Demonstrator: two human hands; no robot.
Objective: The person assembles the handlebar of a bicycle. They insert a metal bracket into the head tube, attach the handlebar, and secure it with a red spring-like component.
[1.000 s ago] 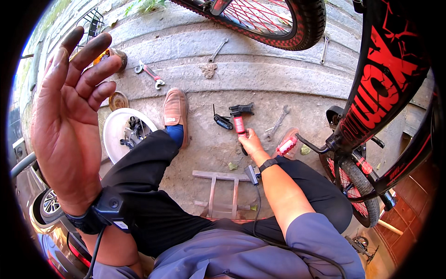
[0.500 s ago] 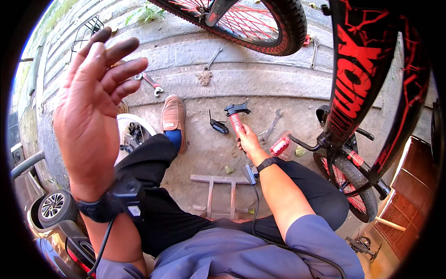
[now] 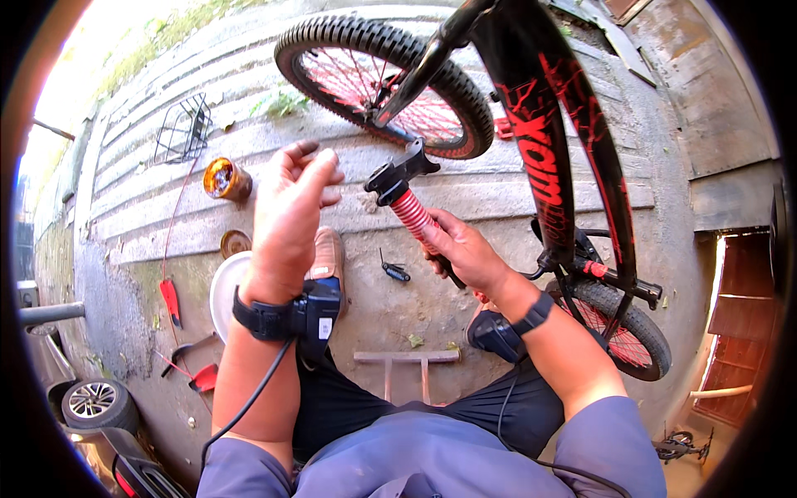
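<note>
My right hand wraps round the red-and-white ringed shaft of a bicycle seatpost, its black clamp head tilted up and to the left. To the left of that head, my left hand is raised with loosely bent fingers, dark at the tips, and nothing shows in it. It does not touch the seatpost. A black-and-red bicycle frame stands to the right. Its knobby-tyred wheel lies beyond my hands, and another wheel is at the right. On the ground below the seatpost rests a folding multi-tool.
An open jar of brown grease stands on the ribbed concrete at left, a round lid nearer. A black wire basket lies farther off. Red-handled tools are on the ground at left. A low stool-like frame sits between my legs.
My left hand has come down and right, nearer the seatpost. My right hand still grips the seatpost, now raised. The view has shifted, bringing the grease jar into sight.
</note>
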